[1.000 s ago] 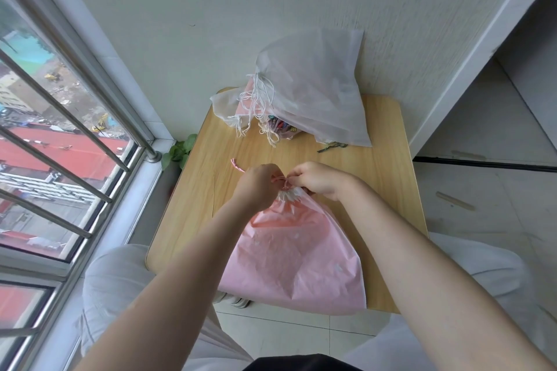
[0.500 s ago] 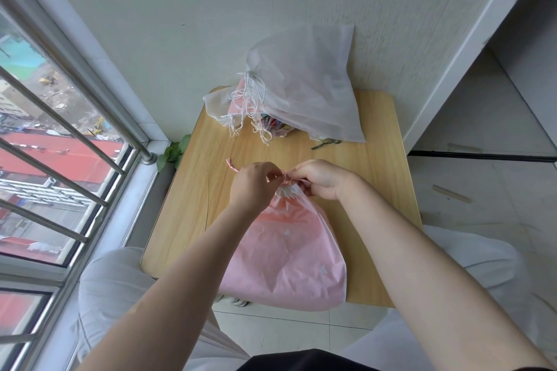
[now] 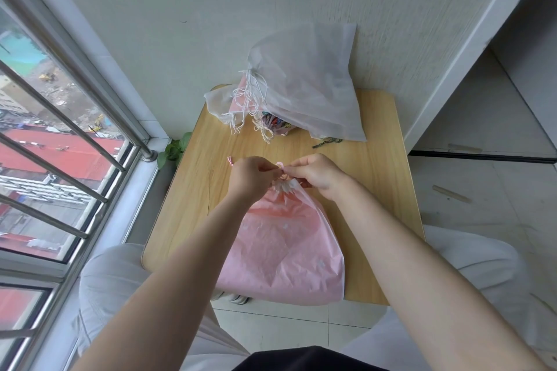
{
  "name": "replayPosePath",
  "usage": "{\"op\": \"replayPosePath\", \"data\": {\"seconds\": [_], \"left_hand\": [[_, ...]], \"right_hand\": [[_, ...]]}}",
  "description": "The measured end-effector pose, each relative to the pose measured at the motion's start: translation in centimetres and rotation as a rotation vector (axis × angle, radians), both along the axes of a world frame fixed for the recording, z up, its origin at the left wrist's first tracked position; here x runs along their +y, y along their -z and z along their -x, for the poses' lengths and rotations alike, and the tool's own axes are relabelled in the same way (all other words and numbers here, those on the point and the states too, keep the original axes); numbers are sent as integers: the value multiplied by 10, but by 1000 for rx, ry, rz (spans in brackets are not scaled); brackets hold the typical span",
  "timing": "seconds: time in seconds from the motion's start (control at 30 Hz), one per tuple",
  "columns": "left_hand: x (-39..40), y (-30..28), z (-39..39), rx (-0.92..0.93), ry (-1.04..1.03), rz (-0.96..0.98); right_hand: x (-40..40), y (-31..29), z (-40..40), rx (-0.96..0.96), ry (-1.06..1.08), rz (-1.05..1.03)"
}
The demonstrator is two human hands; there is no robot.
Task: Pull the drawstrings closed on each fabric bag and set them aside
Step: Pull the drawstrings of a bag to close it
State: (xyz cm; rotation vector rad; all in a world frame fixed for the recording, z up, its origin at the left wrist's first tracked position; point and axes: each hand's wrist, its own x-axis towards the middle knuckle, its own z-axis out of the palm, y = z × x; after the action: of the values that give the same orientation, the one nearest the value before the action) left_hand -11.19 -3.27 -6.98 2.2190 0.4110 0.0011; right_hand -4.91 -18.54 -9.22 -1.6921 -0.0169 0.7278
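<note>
- The window (image 3: 45, 159) with its metal bars (image 3: 60, 117) stands well to the left of the desk (image 3: 193, 199), and red roofs show through the glass.
- A small green plant (image 3: 174, 149) sits in the corner between the window frame and the left edge of the desk.
- My left hand (image 3: 253, 179) is over the middle of the desk, its fingers curled and pinching the pink drawstring (image 3: 278, 166); a loose end of that cord (image 3: 230, 160) sticks out just to the left of this hand.
- The pink bag (image 3: 283, 253) lies flat on the desk below my hands, its mouth gathered tight between them and its bottom hanging over the near edge of the desk.
- A small loop of the drawstring rises above the gathered mouth, right where my two hands meet.
- A pile of white bags (image 3: 304, 84) leans against the wall at the far side of the desk, with white cords (image 3: 250, 99) dangling on its left side and something pink and something patterned showing beneath it.
- My right hand (image 3: 316, 173) is close against the left one, fingers pinching the drawstring at the bag's mouth.
- A thin dark green tie (image 3: 327, 141) lies on the desk just under the right corner of the white pile.
</note>
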Motion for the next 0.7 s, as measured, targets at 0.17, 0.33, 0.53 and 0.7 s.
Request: {"op": "replayPosePath", "data": {"seconds": [0.17, 0.33, 0.53, 0.7], "left_hand": [[3, -8, -3, 255, -93, 527], [8, -9, -7, 335, -159, 747], [24, -2, -3, 319, -199, 296], [30, 14, -2, 261, -239, 121]], "right_hand": [[2, 0, -1, -109, 29, 69], [-2, -3, 2, -158, 46, 154], [-10, -2, 5, -304, -205, 486], [-9, -9, 2, -539, -132, 692]]}}
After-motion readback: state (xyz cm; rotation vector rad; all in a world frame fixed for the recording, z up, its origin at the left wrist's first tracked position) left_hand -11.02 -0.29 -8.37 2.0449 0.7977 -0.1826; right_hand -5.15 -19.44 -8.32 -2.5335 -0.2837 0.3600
